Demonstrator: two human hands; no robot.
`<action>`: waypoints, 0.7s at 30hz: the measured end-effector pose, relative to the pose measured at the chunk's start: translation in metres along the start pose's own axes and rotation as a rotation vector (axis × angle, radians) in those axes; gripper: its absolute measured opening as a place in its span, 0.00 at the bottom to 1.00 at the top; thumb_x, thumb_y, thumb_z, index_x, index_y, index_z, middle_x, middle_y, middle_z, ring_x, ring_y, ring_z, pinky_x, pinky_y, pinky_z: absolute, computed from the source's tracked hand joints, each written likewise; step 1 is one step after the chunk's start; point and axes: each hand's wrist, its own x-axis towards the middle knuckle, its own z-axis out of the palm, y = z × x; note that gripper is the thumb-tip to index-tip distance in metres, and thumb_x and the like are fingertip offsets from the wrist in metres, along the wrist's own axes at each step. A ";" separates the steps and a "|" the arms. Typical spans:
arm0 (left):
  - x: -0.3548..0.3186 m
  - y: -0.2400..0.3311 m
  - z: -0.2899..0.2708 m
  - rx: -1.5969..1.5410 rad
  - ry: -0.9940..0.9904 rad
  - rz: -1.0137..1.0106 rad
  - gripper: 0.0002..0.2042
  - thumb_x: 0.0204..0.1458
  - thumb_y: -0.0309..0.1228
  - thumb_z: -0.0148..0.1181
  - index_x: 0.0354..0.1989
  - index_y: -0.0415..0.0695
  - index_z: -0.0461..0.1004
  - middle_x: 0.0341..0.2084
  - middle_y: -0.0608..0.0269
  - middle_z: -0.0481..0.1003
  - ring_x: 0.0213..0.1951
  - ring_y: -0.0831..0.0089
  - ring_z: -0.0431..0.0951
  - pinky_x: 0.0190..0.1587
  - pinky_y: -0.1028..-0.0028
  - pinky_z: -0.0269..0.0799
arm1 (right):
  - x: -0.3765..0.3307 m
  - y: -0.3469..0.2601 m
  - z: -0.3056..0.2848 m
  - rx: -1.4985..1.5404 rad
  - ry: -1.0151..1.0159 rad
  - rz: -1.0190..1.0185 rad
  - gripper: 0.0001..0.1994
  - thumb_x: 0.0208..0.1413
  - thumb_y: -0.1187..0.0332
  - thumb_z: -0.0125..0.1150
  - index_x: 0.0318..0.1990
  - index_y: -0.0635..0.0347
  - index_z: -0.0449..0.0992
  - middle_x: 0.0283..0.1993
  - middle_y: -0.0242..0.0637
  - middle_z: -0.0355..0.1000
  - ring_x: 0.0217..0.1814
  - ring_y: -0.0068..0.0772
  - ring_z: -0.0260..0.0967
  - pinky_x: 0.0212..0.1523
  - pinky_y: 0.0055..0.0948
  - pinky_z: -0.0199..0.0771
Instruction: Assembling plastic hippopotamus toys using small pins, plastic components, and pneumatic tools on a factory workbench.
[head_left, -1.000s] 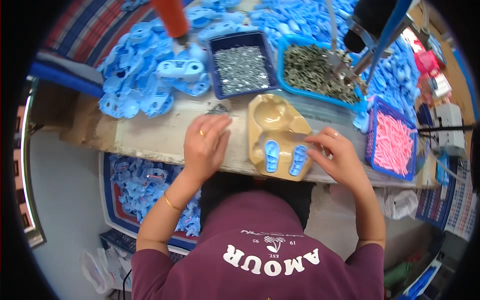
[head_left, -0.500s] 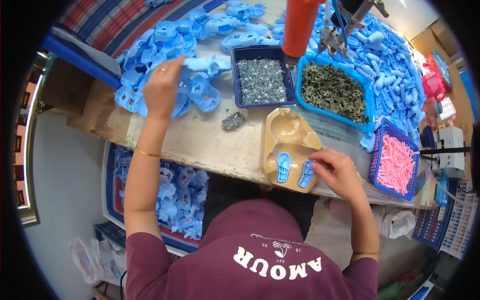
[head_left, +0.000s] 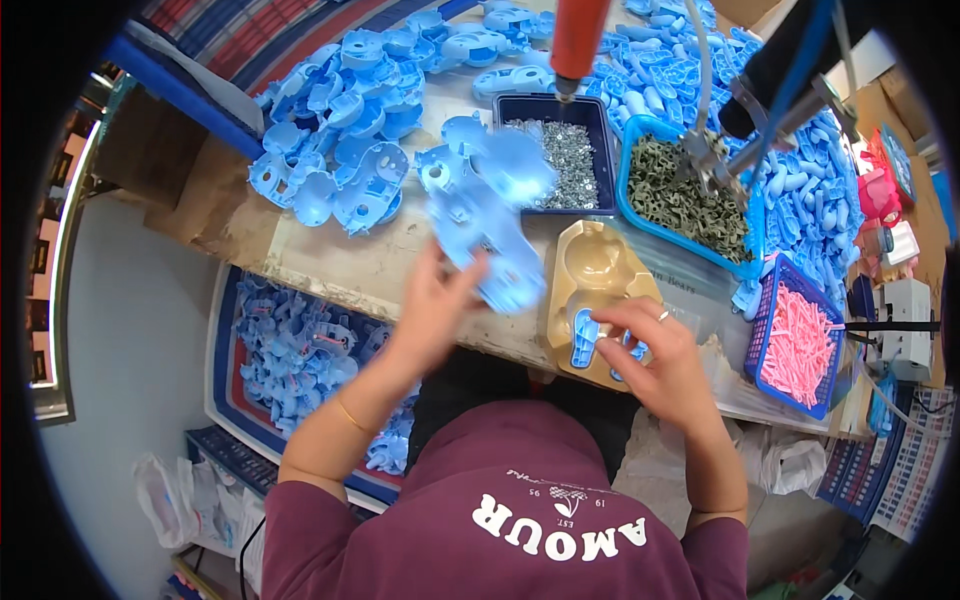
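My left hand point(head_left: 432, 305) grips a large light-blue plastic shell point(head_left: 487, 225), blurred with motion, held above the bench just left of the tan moulded jig point(head_left: 592, 262). My right hand point(head_left: 655, 350) rests on the jig's near end, fingers on two small blue plastic pieces point(head_left: 585, 337) seated in it. A heap of blue plastic shells point(head_left: 340, 150) lies at the far left of the bench.
Beyond the jig stand a dark tray of silvery screws point(head_left: 567, 160) and a blue tray of dark green parts point(head_left: 690, 195). A basket of pink parts point(head_left: 795, 345) is at the right. An orange-handled tool point(head_left: 577, 40) hangs overhead. A bin of blue shells point(head_left: 290, 350) sits below left.
My left hand went from the bench out to the blue heap, took a shell and has swung it back toward the jig. My right hand stayed on the small blue pieces.
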 end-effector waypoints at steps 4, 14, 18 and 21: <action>-0.038 -0.046 0.042 -0.175 -0.295 -0.016 0.27 0.63 0.29 0.59 0.66 0.41 0.53 0.50 0.62 0.66 0.52 0.74 0.71 0.52 0.70 0.75 | 0.000 -0.013 0.006 -0.234 0.080 -0.173 0.29 0.49 0.65 0.75 0.57 0.63 0.69 0.53 0.48 0.72 0.55 0.53 0.72 0.51 0.42 0.73; -0.024 -0.014 0.032 0.202 -0.704 -0.345 0.14 0.67 0.34 0.54 0.54 0.38 0.75 0.42 0.59 0.81 0.41 0.72 0.83 0.40 0.76 0.79 | -0.020 0.039 -0.042 -0.216 -0.075 -0.092 0.32 0.46 0.73 0.69 0.62 0.60 0.69 0.58 0.47 0.72 0.60 0.51 0.71 0.60 0.42 0.70; -0.026 -0.007 0.031 0.419 -0.655 -0.124 0.11 0.66 0.32 0.56 0.48 0.38 0.78 0.35 0.61 0.82 0.31 0.77 0.80 0.32 0.77 0.76 | -0.024 0.047 -0.036 -0.341 -0.073 -0.158 0.37 0.44 0.71 0.72 0.66 0.56 0.68 0.66 0.43 0.67 0.67 0.50 0.65 0.63 0.42 0.68; -0.026 -0.010 0.036 0.650 -0.586 0.302 0.10 0.62 0.29 0.61 0.47 0.39 0.79 0.34 0.61 0.82 0.29 0.74 0.79 0.31 0.76 0.75 | -0.021 0.036 -0.041 -0.555 -0.030 -0.207 0.39 0.44 0.69 0.74 0.67 0.55 0.68 0.68 0.42 0.65 0.67 0.51 0.63 0.65 0.41 0.67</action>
